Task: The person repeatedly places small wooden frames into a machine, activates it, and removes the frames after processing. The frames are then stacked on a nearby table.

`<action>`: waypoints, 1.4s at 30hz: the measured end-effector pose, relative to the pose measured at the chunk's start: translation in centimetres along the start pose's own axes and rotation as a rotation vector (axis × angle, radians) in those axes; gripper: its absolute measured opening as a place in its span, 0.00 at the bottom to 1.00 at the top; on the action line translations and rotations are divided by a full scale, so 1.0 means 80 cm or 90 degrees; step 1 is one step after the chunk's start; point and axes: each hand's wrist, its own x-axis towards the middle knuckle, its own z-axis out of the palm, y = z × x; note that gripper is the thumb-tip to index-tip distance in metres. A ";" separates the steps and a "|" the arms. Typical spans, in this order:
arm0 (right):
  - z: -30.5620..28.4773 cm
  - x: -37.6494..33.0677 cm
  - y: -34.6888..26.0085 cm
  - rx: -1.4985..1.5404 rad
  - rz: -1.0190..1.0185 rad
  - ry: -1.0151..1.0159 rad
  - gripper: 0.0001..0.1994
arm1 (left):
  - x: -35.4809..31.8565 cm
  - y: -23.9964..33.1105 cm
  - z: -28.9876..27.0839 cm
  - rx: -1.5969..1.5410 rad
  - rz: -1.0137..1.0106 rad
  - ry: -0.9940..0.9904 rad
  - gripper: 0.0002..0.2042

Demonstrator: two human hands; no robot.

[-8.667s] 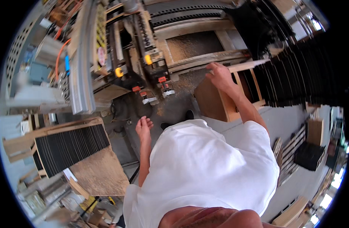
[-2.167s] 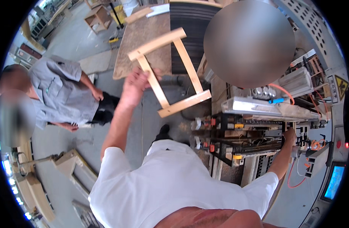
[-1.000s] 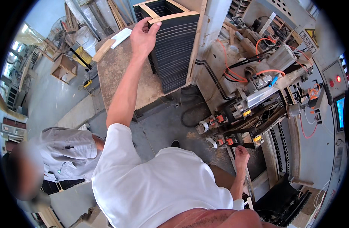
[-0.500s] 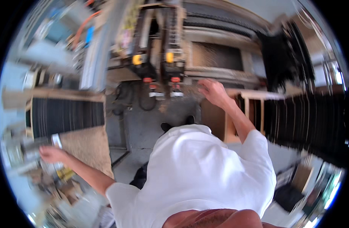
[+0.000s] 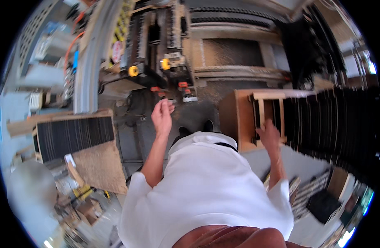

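1. The view looks straight down over a person in a white short-sleeved shirt (image 5: pixel 206 186) who stands on a grey concrete workshop floor (image 5: pixel 134 138) strewn with sawdust.
2. The left hand (image 5: pixel 162 116) is raised in front of the body with its fingers loosely curled and apart from everything, gripping nothing; it hangs just below the machine's front.
3. The right hand (image 5: pixel 269 135) reaches out to the right and rests on the lower rail of a pale wooden ladder-shaped frame (image 5: pixel 269 108); whether the fingers are clamped round the rail or only laid on it, I cannot tell.
4. That frame lies flat on top of a brown plywood box-shaped stand (image 5: pixel 235 118), at the near end of a long row of thin black panels standing on edge (image 5: pixel 334 124).
5. Ahead of the person stands a large woodworking machine (image 5: pixel 165 53) with dark housings, yellow round knobs and small orange-red parts along its front; behind it is a sawdust-covered bed.
6. A long grey metal rail (image 5: pixel 88 62) runs beside the machine on the left.
7. Lower left, a second stack of black ridged panels (image 5: pixel 74 134) sits in a wooden frame, with a brown chipboard sheet (image 5: pixel 97 165) just beside it.
8. Odd wooden offcuts and clutter lie at the lower left edge, blurred.
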 end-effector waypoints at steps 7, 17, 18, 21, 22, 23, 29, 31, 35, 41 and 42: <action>0.015 -0.007 -0.005 0.044 0.055 0.110 0.16 | 0.151 0.069 0.016 -0.037 0.080 -0.001 0.16; -0.064 0.002 -0.119 0.322 0.084 0.259 0.18 | 0.451 0.124 0.074 -0.182 -0.050 0.022 0.20; -0.066 0.005 -0.129 0.350 0.089 0.269 0.17 | 0.478 0.124 0.080 -0.179 -0.073 0.029 0.21; -0.062 0.024 -0.153 0.470 0.026 0.286 0.16 | 0.554 0.127 0.101 -0.218 -0.140 -0.003 0.27; -0.060 0.029 -0.161 0.502 -0.002 0.289 0.16 | 0.572 0.126 0.110 -0.251 -0.171 -0.010 0.28; -0.059 0.032 -0.171 0.466 -0.001 0.288 0.15 | 0.588 0.125 0.118 -0.244 -0.160 -0.006 0.32; -0.071 0.060 -0.244 0.360 -0.018 0.219 0.15 | 0.686 0.100 0.142 -0.393 -0.208 0.017 0.27; -0.079 0.076 -0.262 0.320 -0.047 0.195 0.15 | 0.704 0.097 0.138 -0.447 -0.185 0.040 0.25; -0.087 0.121 -0.298 0.252 -0.173 0.190 0.15 | 0.669 0.098 0.154 -0.514 -0.173 0.037 0.24; -0.097 0.231 -0.387 0.154 -0.512 0.166 0.15 | 0.504 0.092 0.090 -0.576 -0.191 -0.011 0.24; -0.094 0.252 -0.405 0.126 -0.583 0.176 0.15 | 0.478 0.084 0.079 -0.574 -0.189 -0.031 0.24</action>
